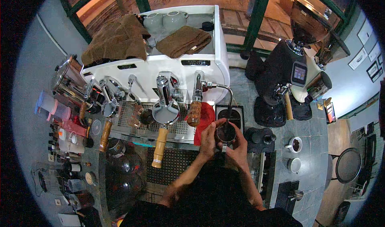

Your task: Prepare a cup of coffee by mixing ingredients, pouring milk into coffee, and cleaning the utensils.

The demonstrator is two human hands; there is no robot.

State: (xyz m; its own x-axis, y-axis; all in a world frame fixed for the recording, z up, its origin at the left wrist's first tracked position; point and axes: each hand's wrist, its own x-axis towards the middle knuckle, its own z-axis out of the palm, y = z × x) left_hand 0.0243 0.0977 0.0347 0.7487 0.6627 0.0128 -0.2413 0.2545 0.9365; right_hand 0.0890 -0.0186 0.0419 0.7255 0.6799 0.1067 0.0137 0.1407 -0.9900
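Observation:
Between my two hands is a metal milk pitcher (226, 133), its handle pointing towards me. My left hand (208, 139) cups its left side, with fingertips near the rim. On the right side my right hand (239, 145) wraps around it. The chrome steam wand (231, 96) of the white espresso machine (210, 73) comes down into the pitcher's mouth. Inside, the pitcher looks dark, and I cannot tell what it holds. A red cloth (207, 112) lies just left of my left hand, below the wand's wooden handle (194, 114).
A portafilter with a bamboo handle (160, 148) juts forward from the machine. Brown cloths (185, 40) and upturned cups (174, 19) rest on top. At right stand a coffee grinder (273, 67), a tamping mat (255, 142) and two white cups, one with coffee beans (296, 145).

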